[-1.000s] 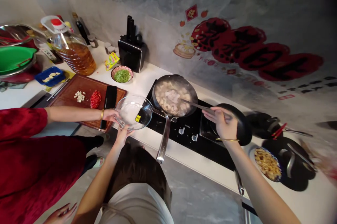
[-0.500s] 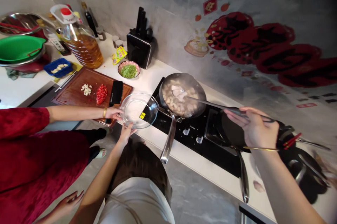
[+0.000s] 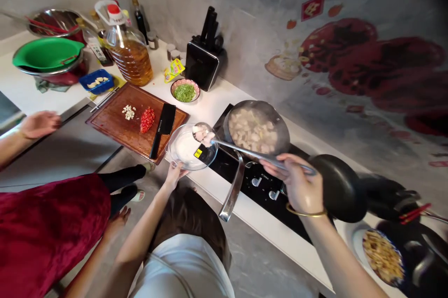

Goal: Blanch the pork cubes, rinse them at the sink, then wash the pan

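My left hand (image 3: 174, 176) grips the near rim of a clear glass bowl (image 3: 182, 148), which sits level at the counter's edge. My right hand (image 3: 297, 181) is wrapped round the handle of a skimmer ladle (image 3: 250, 151). The ladle's head is over the bowl and carries pale meat pieces (image 3: 204, 134). To the right of the bowl, a pan (image 3: 282, 121) on the hob holds more pale chunks (image 3: 252, 132) in cloudy, steaming liquid. The pan's metal handle (image 3: 232, 190) points towards me.
A cutting board (image 3: 112, 123) bears chopped garlic, red pepper and a cleaver (image 3: 164, 125). Behind it stand an oil jug (image 3: 131, 60), a bowl of chopped greens (image 3: 185, 90) and a knife block (image 3: 202, 65). A black pan (image 3: 338, 188) is at right. A co-worker in red (image 3: 52, 223) stands at left.
The ladle has moved left from the pan to over the glass bowl, carrying meat. The co-worker's hand has let go of the bowl and drawn back to the left.
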The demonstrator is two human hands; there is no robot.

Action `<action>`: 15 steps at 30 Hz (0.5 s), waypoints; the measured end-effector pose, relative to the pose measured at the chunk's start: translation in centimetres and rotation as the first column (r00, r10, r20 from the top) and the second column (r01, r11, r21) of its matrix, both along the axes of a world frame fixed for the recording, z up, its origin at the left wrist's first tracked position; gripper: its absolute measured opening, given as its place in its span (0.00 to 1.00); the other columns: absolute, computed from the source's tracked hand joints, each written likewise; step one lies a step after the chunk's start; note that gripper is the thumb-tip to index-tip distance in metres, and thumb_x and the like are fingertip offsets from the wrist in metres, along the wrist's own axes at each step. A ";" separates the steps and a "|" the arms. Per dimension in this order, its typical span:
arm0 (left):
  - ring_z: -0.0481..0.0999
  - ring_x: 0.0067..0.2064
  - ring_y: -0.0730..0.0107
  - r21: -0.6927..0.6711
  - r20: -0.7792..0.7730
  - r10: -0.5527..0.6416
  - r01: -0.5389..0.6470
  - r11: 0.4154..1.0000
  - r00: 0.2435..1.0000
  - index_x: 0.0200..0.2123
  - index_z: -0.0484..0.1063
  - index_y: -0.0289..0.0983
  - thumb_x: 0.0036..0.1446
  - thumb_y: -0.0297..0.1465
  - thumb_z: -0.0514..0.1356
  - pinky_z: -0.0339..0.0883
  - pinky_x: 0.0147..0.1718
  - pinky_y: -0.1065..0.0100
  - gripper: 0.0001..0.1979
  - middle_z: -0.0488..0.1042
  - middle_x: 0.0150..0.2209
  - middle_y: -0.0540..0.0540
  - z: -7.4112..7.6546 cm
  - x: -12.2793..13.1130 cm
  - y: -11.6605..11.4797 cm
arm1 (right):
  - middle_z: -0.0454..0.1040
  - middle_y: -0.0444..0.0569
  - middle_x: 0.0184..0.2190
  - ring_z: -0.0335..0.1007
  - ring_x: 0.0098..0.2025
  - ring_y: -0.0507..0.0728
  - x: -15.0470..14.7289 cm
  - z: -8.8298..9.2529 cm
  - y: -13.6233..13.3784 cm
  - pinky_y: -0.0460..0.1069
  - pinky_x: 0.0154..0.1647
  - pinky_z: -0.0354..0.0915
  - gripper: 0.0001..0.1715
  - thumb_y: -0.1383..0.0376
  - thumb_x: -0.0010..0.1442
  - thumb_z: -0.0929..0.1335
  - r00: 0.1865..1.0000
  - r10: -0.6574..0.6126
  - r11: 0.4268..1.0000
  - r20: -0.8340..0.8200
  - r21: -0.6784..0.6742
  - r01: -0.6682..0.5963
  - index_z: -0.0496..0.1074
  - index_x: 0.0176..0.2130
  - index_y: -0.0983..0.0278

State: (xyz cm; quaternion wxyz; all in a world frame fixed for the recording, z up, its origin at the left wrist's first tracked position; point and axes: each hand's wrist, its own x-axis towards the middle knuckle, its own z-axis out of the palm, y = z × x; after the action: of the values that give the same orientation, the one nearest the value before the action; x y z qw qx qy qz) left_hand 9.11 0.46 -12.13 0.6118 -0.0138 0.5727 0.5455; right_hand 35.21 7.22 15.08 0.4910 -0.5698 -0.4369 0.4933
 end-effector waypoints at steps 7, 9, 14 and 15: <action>0.78 0.29 0.71 0.013 0.020 -0.031 0.031 0.999 0.999 0.35 0.62 0.37 0.55 0.40 0.64 0.77 0.35 0.62 0.16 0.72 0.31 0.50 0.6 -0.5 -0.5 | 0.78 0.51 0.43 0.77 0.46 0.59 -2.4 -7.4 -3.2 0.54 0.48 0.75 0.12 0.63 0.67 0.60 0.786 0.436 0.820 0.438 0.167 -0.547 0.70 0.46 0.61; 0.79 0.30 0.68 0.010 0.002 -0.044 0.044 0.999 0.999 0.36 0.61 0.37 0.56 0.44 0.62 0.77 0.33 0.61 0.18 0.70 0.30 0.50 0.8 -0.7 -0.8 | 0.73 0.53 0.53 0.73 0.52 0.58 -1.7 -8.9 -3.7 0.53 0.53 0.72 0.17 0.69 0.66 0.59 0.555 0.501 0.619 0.664 0.173 -0.766 0.69 0.50 0.61; 0.80 0.32 0.65 0.028 -0.068 -0.052 0.054 0.998 0.996 0.40 0.60 0.38 0.54 0.47 0.61 0.76 0.31 0.63 0.21 0.71 0.32 0.49 0.7 -1.4 -1.8 | 0.64 0.54 0.60 0.72 0.53 0.58 0.1 -9.7 -3.6 0.50 0.52 0.72 0.21 0.76 0.63 0.58 0.188 0.348 0.267 0.919 0.096 -0.959 0.72 0.49 0.61; 0.80 0.32 0.66 0.032 -0.061 -0.057 0.059 0.998 0.996 0.41 0.60 0.39 0.54 0.48 0.61 0.76 0.31 0.63 0.22 0.71 0.32 0.49 0.7 -1.6 -2.0 | 0.64 0.53 0.60 0.72 0.53 0.58 0.2 -9.5 -3.5 0.50 0.52 0.72 0.20 0.76 0.63 0.59 0.176 0.327 0.253 0.928 0.094 -0.963 0.72 0.48 0.61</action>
State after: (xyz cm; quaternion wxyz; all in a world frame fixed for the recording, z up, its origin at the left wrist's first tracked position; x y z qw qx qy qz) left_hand 7.54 -1.50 -11.48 0.6101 0.0296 0.5816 0.5372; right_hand 35.44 3.67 5.60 0.1194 -0.1951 -0.9600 0.1615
